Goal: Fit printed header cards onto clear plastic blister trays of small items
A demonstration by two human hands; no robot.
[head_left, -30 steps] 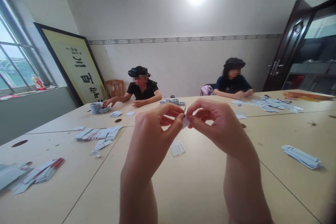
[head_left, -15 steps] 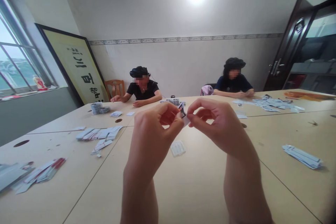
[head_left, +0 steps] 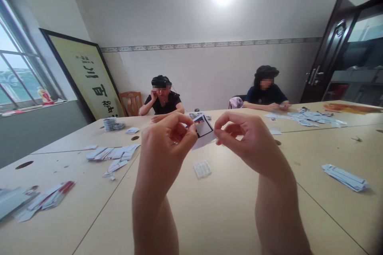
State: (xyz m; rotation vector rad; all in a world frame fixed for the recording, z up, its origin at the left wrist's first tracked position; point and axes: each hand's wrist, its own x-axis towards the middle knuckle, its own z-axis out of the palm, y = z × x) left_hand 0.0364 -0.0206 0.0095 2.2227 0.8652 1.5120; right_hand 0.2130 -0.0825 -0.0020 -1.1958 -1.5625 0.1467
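Note:
Between my hands, above the table, is a small printed sheet (head_left: 205, 128), white with a dark picture and a black border line. My left hand (head_left: 169, 139) pinches its left edge between thumb and forefinger. At its right corner, my right hand (head_left: 247, 137) has thumb and forefinger pressed together. The sheet's face is tilted, and my left fingers cover part of the print. Below it, flat on the table, lies a small clear plastic case (head_left: 202, 169) with slots.
Piles of white printed slips (head_left: 112, 153) lie at left, with red-edged packets (head_left: 49, 199) nearer. A banded bundle (head_left: 344, 177) is at right. Stacks (head_left: 109, 124) and a loose heap (head_left: 311, 117) lie farther back. Two people (head_left: 163, 101) (head_left: 265, 93) sit across the table (head_left: 227, 215).
My left hand has moved left and the sheet, narrow before, now shows more of its printed face. My right hand stays nearly still. The left seated person has raised a hand to the head.

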